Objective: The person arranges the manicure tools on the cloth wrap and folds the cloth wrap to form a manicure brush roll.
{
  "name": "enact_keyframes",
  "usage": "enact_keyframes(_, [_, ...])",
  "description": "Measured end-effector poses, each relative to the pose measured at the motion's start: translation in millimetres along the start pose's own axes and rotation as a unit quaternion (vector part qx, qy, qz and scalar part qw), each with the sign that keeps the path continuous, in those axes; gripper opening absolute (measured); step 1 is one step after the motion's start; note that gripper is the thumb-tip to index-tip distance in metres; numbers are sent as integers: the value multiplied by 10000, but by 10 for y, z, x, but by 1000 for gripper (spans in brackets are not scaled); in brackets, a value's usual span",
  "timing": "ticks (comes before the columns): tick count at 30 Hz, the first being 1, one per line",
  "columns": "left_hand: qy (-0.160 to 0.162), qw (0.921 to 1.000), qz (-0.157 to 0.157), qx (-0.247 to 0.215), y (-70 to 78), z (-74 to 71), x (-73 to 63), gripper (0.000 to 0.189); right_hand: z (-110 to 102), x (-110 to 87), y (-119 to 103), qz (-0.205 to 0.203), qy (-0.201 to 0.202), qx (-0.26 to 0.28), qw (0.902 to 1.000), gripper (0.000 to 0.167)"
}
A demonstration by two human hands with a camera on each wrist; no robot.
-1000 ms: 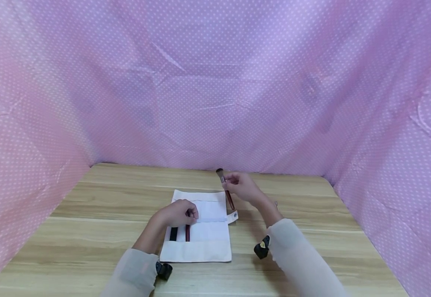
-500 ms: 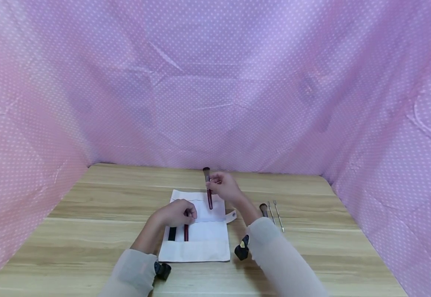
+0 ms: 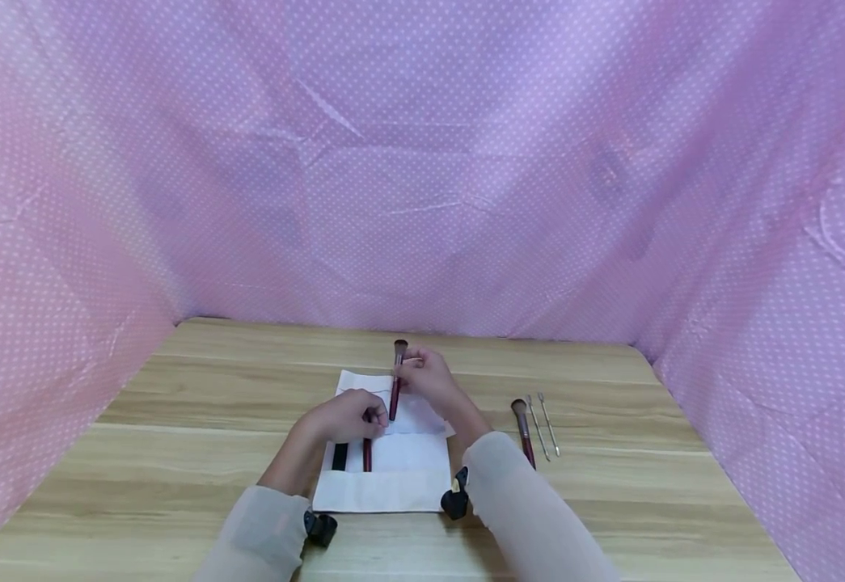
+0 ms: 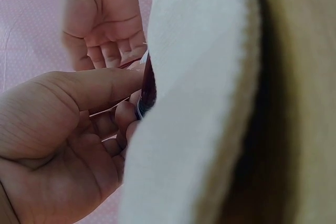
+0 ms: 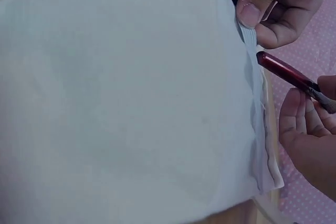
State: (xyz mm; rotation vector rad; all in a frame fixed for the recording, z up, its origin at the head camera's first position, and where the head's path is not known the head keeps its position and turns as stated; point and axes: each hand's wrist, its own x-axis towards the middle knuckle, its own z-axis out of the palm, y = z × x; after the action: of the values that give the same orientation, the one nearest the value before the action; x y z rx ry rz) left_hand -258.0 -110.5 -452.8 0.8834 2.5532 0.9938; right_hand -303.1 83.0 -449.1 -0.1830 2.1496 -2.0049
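Note:
A white cloth brush roll point(image 3: 415, 491) lies unfolded on the table. My left hand point(image 3: 352, 416) pinches its elastic band point(image 5: 249, 40) between thumb and fingers, as the right wrist view shows. My right hand point(image 3: 431, 378) holds a makeup brush point(image 5: 283, 70) by its ferrule, dark bristles up and red handle pointing down. In the right wrist view the handle's end is right at the band, a little to one side of the left thumb. Another red handle point(image 3: 367, 454) and a flat black piece point(image 3: 340, 457) sit in the roll's lower pocket, their upper parts hidden under the left hand.
To the right of the roll, a second makeup brush point(image 3: 522, 428) lies on the wooden table point(image 3: 633, 453), with two thin metal tools point(image 3: 549, 424) beside it. Pink dotted cloth point(image 3: 422, 202) hangs around the table's back and sides.
My right hand has carried the makeup brush leftward from the roll's right edge to beside the left hand and lowered it. The brush and metal tools on the table have come into view. The left hand stays put.

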Motion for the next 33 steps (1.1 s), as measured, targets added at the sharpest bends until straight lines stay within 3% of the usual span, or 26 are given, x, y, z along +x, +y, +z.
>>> enact_keyframes(6, [18,10000,-15,-18,15,14,-12,8,21,12,75,278,22,144,9995,19])
enact_keyframes(18, [87,10000,-23,-2,8,45,-27,12,41,-16,141,364,-281,207,9987,5])
enact_keyframes(33, [100,9998,-20,198,0,40,-7,14,-48,-37,93,471,-1119,-1007,9875,14])
